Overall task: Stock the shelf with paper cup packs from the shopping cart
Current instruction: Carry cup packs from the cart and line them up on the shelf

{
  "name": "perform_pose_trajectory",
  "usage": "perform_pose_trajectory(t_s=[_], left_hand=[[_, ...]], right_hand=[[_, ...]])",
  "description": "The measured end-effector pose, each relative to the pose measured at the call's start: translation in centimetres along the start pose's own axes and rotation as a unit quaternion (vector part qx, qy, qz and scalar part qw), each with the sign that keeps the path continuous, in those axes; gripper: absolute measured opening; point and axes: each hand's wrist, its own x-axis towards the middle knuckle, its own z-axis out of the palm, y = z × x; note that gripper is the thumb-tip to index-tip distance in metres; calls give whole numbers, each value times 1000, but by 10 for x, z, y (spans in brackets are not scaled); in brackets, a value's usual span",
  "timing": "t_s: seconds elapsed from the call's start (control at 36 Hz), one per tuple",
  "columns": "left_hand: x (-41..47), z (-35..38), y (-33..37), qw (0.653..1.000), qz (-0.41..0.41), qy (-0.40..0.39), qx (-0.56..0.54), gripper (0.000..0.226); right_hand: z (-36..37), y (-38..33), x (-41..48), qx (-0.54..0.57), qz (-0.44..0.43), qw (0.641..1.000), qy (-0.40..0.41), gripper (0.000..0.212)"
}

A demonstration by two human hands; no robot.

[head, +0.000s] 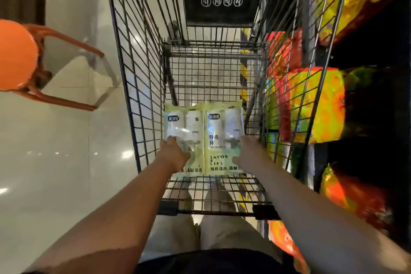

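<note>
Two pale green paper cup packs lie side by side on the floor of the black wire shopping cart (pixel 138 87): the left pack (pixel 184 124) and the right pack (pixel 224 127). My left hand (pixel 174 153) rests on the near part of the left pack with its fingers curled over it. On the near right edge of the right pack lies my right hand (pixel 248 151). Both arms reach down into the cart. Whether either hand has a firm grip is unclear.
A shelf (pixel 364 100) with bright red and yellow snack bags (pixel 315 104) stands directly right of the cart. An orange stool (pixel 20 55) stands on the pale tiled floor at the left. The cart's black child-seat flap (pixel 222 0) is at the far end.
</note>
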Motion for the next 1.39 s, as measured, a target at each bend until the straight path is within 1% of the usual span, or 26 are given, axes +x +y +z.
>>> perform_pose_trajectory(t_s=[0.06,0.11,0.22,0.31,0.39,0.47,0.53,0.61,0.72,0.81,0.89,0.97,1.03,1.11,1.17,1.19,1.25,1.28,1.33,1.39], left_hand=[[8,9,-1,999,-29,-13,-33,94],[13,18,0,997,-42,-3,-57,99],[17,33,10,996,-51,34,-66,107],[24,44,13,991,-93,67,-64,110],[29,53,15,985,-115,86,-98,109],[34,61,17,975,-143,102,-138,108],[38,64,20,967,-166,112,-160,113],[42,67,22,962,-180,116,-170,118],[38,62,15,971,-178,117,-105,127],[37,59,6,977,-159,116,-82,131],[33,62,-7,983,-112,125,-70,126],[26,68,-14,974,-76,153,-148,123],[25,67,-12,967,-89,148,-185,119],[34,58,-11,960,-138,101,-220,101],[46,57,-18,964,-140,69,-214,109],[51,57,-21,967,-139,63,-206,108],[52,57,-20,968,-136,54,-204,96],[46,55,-15,967,-136,57,-208,95],[35,54,-4,969,-137,86,-188,99],[24,55,7,971,-126,119,-164,93]], right_hand=[[11,5,10,3,15,1000,12,77],[22,9,16,41,40,998,11,83],[47,20,27,171,89,981,1,78],[61,28,31,232,98,968,1,75],[67,31,36,271,103,957,3,79],[71,30,44,328,124,937,6,85],[72,30,48,335,131,933,1,85],[74,31,51,342,137,930,-4,87],[78,31,49,333,133,934,1,98],[79,32,47,327,148,933,31,100],[76,33,44,318,154,933,73,103],[72,35,40,308,150,932,121,102],[69,36,38,319,142,927,136,101],[63,37,36,317,128,929,140,91],[60,39,37,320,122,931,131,87],[58,40,37,319,122,931,129,86],[55,39,36,315,123,932,131,90],[55,37,35,312,126,932,134,96],[53,31,30,293,131,937,138,107],[50,24,24,282,135,939,141,107]])
